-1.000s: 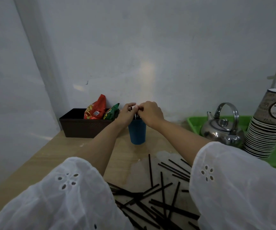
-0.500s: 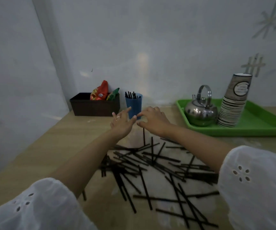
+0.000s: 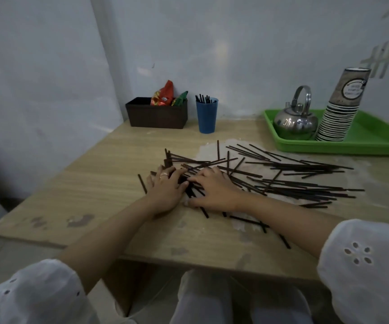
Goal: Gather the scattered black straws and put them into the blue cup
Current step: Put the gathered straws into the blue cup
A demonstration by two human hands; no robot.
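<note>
1. Head view, task things: the scattered black straws [image 3: 282, 183] lie in a loose, crossed heap on the wooden table [image 3: 109, 164]. Most fan out toward 3 o'clock from the hands, and a few lie singly at 9 and 5 o'clock. The blue cup [image 3: 206, 118] stands upright at 12 o'clock from the hands, well apart from them near the wall. A small bunch of straws [image 3: 202, 98] pokes out of its top.
2. Head view, hands: the left hand [image 3: 165, 190], with a ring [image 3: 163, 175] on one finger, lies palm down on the 9 o'clock end of the heap. Its fingers bend over some straws; I cannot tell whether it grips them. The right hand [image 3: 214, 190] lies just beside it, palm down, with its fingers spread wide and flat on the straws, pressing rather than gripping.
3. Head view, the rest: a brown box [image 3: 157, 115] holding snack packets [image 3: 164, 97] sits at 11 o'clock, just beside the cup. At 2 o'clock a green tray [image 3: 375, 136] carries a metal kettle [image 3: 295, 122] and a stack of paper cups [image 3: 340, 113].
</note>
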